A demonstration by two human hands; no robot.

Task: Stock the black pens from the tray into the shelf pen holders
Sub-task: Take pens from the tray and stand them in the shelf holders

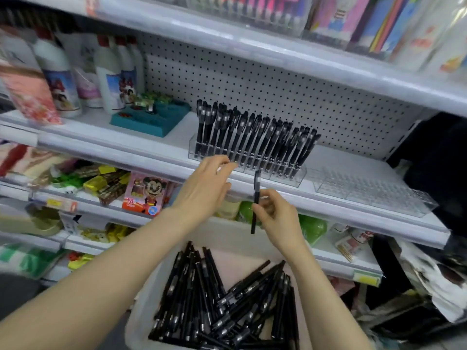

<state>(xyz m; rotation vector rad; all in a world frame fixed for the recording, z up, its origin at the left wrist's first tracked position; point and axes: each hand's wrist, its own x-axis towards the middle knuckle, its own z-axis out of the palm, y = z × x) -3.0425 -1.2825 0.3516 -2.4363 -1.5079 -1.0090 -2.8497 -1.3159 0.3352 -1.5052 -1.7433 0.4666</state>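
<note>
1 black pen is held upright in the right hand, pinched between thumb and fingertips just in front of the shelf edge. The left hand is stretched forward with its fingers loosely extended and nothing held in it; its fingertips lie just beside the near left part of the filled pen holder, though contact cannot be made out. A dense row of standing pens is carried in that clear holder, in front of the pegboard. To its right, a 2nd clear holder is seen on the same shelf. Nearest, below both forearms, a loose pile of black pens is contained in the white tray. Far left on the shelf, a teal block and white bottles are set.
</note>
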